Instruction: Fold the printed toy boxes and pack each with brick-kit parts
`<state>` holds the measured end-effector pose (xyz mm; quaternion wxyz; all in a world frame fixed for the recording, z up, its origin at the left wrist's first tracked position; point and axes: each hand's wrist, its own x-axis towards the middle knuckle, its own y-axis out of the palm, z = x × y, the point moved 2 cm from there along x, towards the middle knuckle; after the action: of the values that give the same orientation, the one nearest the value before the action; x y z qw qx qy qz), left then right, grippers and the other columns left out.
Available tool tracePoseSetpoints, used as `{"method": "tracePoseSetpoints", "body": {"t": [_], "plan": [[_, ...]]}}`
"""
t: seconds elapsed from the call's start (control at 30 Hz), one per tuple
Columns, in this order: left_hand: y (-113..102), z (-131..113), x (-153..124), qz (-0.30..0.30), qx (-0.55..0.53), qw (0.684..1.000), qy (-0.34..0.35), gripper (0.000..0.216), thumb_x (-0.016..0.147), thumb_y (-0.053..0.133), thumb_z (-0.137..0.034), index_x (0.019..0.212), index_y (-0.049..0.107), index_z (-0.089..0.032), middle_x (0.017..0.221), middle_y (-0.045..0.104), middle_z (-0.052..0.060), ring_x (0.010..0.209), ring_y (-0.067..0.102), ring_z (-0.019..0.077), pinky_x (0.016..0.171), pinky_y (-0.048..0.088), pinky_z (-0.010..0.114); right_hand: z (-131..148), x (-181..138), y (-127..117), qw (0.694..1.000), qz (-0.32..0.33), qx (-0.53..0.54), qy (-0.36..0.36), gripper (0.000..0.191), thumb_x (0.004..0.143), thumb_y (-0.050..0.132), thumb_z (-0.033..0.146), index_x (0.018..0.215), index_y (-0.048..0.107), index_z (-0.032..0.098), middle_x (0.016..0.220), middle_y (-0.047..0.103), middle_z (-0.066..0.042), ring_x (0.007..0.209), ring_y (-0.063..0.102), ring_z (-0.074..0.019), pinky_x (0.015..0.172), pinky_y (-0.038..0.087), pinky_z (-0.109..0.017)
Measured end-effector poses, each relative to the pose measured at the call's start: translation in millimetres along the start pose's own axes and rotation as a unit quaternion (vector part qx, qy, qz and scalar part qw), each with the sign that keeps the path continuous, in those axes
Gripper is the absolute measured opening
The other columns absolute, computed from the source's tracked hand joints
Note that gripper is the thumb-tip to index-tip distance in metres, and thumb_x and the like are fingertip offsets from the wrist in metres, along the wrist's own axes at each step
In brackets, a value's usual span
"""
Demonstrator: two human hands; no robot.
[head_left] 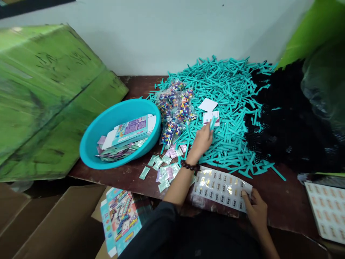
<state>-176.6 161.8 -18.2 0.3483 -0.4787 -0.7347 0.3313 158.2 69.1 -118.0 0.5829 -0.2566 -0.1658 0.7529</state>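
My left hand [202,139], with a dark bead bracelet on the wrist, reaches over a heap of teal plastic sticks [229,140]. Its fingers are closed on a teal plastic stick [213,122], in front of a small printed card [216,116]. A white card [208,104] lies just behind that one on the heap. At the table's front edge, my right hand [257,208] grips the right end of a sticker sheet [219,189], thumb on top. The sheet carries rows of oval labels, some shining gold. Its left end is near my left forearm.
Left of the heap lie clear bags of coloured beads [176,108], small sachets [161,174] and a teal basin [88,144] holding boxes and sachets. Black pieces [280,118] are piled right. A green carton [48,93] stands left; printed boxes [122,219] sit below the table edge.
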Motion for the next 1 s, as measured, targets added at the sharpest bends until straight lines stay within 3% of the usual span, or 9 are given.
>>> {"method": "tracePoseSetpoints", "body": {"t": [0.17, 0.23, 0.33, 0.43, 0.57, 0.7, 0.77, 0.83, 1.0], "plan": [[55.1, -51.3, 38.4, 0.004, -0.018, 1.000, -0.001, 0.046, 0.099, 0.051, -0.015, 0.144, 0.049, -0.005, 0.131, 0.060, 0.028, 0.128, 0.058, 0.0357, 0.108, 0.045, 0.051, -5.1, -0.8, 0.4, 1.000, -0.007, 0.005, -0.014, 0.048, 0.089, 0.057, 0.065, 0.088, 0.066, 0.018, 0.070, 0.069, -0.003, 0.062, 0.063, -0.0189, 0.059, 0.049, -0.026], [61.4, -65.2, 37.9, -0.001, -0.021, 1.000, -0.001, 0.048, 0.099, 0.056, -0.020, 0.143, 0.049, -0.005, 0.138, 0.055, 0.029, 0.133, 0.052, 0.0374, 0.111, 0.043, 0.052, -6.9, -0.6, 0.5, 1.000, -0.007, 0.013, -0.007, 0.049, 0.089, 0.058, 0.066, 0.090, 0.067, 0.017, 0.076, 0.072, -0.006, 0.065, 0.066, -0.0200, 0.061, 0.051, -0.026], [49.6, -73.7, 16.2, -0.026, -0.027, 0.999, 0.029, 0.051, 0.103, 0.054, -0.034, 0.148, 0.046, -0.011, 0.149, 0.048, 0.023, 0.139, 0.046, 0.0347, 0.114, 0.040, 0.049, -8.8, 0.0, 0.3, 1.000, -0.013, 0.015, 0.002, 0.052, 0.087, 0.060, 0.068, 0.092, 0.068, 0.017, 0.082, 0.075, -0.008, 0.069, 0.069, -0.0220, 0.063, 0.053, -0.027], [21.1, -57.8, -27.3, -0.073, -0.019, 0.995, 0.059, 0.042, 0.106, 0.045, -0.038, 0.142, 0.049, -0.016, 0.142, 0.055, 0.016, 0.132, 0.050, 0.0281, 0.114, 0.042, 0.044, -9.3, 0.0, -0.6, 1.000, -0.015, 0.010, 0.003, 0.052, 0.086, 0.060, 0.068, 0.093, 0.069, 0.017, 0.084, 0.076, -0.009, 0.069, 0.069, -0.0221, 0.063, 0.053, -0.028], [-11.4, 2.0, -98.0, -0.082, 0.061, 0.993, -0.053, 0.033, 0.103, 0.047, -0.030, 0.132, 0.052, -0.016, 0.131, 0.060, 0.015, 0.127, 0.052, 0.0281, 0.112, 0.043, 0.045, -8.5, -0.4, -2.2, 1.000, -0.013, -0.006, 0.013, 0.054, 0.084, 0.060, 0.070, 0.092, 0.069, 0.018, 0.078, 0.075, -0.007, 0.065, 0.068, -0.0222, 0.059, 0.052, -0.028], [-17.0, 49.7, -148.7, -0.057, 0.100, 0.985, -0.125, 0.059, 0.088, 0.063, -0.028, 0.141, 0.046, -0.008, 0.131, 0.058, 0.021, 0.122, 0.053, 0.0377, 0.106, 0.045, 0.055, -9.6, -0.3, -2.3, 1.000, -0.009, -0.005, 0.012, 0.051, 0.084, 0.062, 0.068, 0.093, 0.070, 0.019, 0.080, 0.077, -0.007, 0.070, 0.071, -0.0241, 0.061, 0.053, -0.028], [-10.7, 56.4, -157.8, -0.021, 0.135, 0.980, -0.143, 0.076, 0.085, 0.068, -0.036, 0.149, 0.040, -0.006, 0.136, 0.056, 0.023, 0.125, 0.050, 0.0406, 0.107, 0.043, 0.058, -10.8, 0.0, -2.0, 1.000, -0.016, -0.002, 0.008, 0.050, 0.084, 0.063, 0.067, 0.093, 0.071, 0.019, 0.080, 0.077, -0.007, 0.070, 0.070, -0.0239, 0.061, 0.053, -0.028], [-2.4, 55.1, -156.9, 0.026, 0.185, 0.969, -0.162, 0.080, 0.087, 0.066, -0.038, 0.153, 0.037, -0.005, 0.138, 0.056, 0.023, 0.126, 0.049, 0.0403, 0.108, 0.040, 0.057, -11.3, 0.4, -1.7, 1.000, -0.023, 0.003, 0.004, 0.050, 0.084, 0.064, 0.067, 0.092, 0.071, 0.018, 0.080, 0.077, -0.007, 0.068, 0.069, -0.0228, 0.060, 0.053, -0.028], [7.3, 45.3, -140.9, 0.059, 0.240, 0.950, -0.192, 0.057, 0.097, 0.046, -0.019, 0.151, 0.042, -0.001, 0.130, 0.061, 0.023, 0.117, 0.053, 0.0400, 0.099, 0.041, 0.057, -7.5, 0.6, -1.1, 1.000, -0.019, 0.010, 0.000, 0.050, 0.084, 0.063, 0.068, 0.089, 0.071, 0.018, 0.075, 0.075, -0.006, 0.064, 0.067, -0.0214, 0.058, 0.052, -0.027]]}}
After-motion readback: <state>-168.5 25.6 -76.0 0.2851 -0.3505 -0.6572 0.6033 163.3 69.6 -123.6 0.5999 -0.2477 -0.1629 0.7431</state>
